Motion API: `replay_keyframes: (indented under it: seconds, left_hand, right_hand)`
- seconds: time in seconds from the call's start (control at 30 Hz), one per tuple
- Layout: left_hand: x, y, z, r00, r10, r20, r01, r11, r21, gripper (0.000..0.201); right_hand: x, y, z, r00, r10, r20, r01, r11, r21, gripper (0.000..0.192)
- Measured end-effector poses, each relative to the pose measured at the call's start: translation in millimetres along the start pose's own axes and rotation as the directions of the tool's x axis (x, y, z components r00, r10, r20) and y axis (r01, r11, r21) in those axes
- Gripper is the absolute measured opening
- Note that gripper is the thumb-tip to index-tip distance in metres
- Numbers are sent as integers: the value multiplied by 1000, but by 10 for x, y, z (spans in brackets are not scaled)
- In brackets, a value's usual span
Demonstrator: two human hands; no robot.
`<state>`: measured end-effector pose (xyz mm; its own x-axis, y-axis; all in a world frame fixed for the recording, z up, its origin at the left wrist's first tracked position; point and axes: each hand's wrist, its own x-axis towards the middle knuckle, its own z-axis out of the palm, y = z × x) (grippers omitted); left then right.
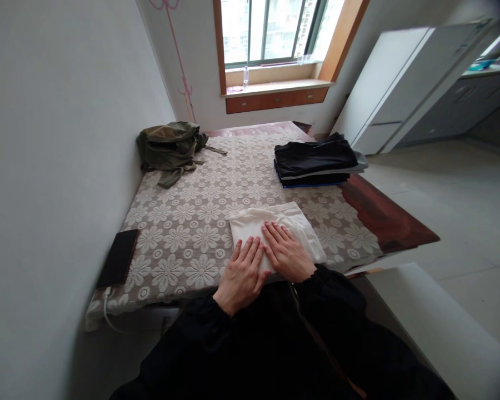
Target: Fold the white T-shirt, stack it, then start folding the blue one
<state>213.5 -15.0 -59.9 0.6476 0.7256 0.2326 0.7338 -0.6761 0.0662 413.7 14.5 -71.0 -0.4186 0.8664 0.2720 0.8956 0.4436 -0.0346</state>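
A white folded cloth, perhaps a garment, lies flat near the front edge of the table. My left hand rests palm down on its near left part, fingers stretched out and pointing away from me. On the cloth's middle lies my right hand, flat too, its fingers angled up and to the left. The fingertips of the left hand come close to the right hand's thumb side. Neither hand grips anything. Beyond the cloth, to the right, sits a stack of folded dark clothes with some grey layers.
A lace tablecloth with flowers covers the table. At the back left sits a green backpack. A black phone with a white cable lies by the left wall. Behind stand a window and a white fridge.
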Motion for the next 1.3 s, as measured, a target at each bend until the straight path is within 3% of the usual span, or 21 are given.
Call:
replay_keyframes:
  seconds: [0.17,0.6,0.73,0.93,1.13,1.3]
  left_hand:
    - [-21,-31,-31,999,32,13,-32,999,-17,74]
    - [-32,-27,-12,1000,19,-18,-19,1000,-9,64]
    - [-26,-13,-33,1000,15,-17,-15,1000,3,65]
    - [-26,-10,-62,1000,23,-4,-23,1000,-15,63]
    - [-27,-4,-60,1000,18,0,-18,1000,-21,60]
    - [-25,2,-76,1000,22,6,-22,1000,-17,59]
  right_hand:
    - [-10,18,-25,1000,-25,18,25,999,19,59]
    - [-12,11,-60,999,-32,16,31,998,58,58]
    - [-84,44,-148,991,-133,-1,132,976,171,54]
    - [-455,422,-290,970,-239,-44,242,943,230,71]
    - [-772,916,-356,978,-193,-73,205,949,238,62]
    - [-821,992,-354,982,-143,-125,162,974,157,79]
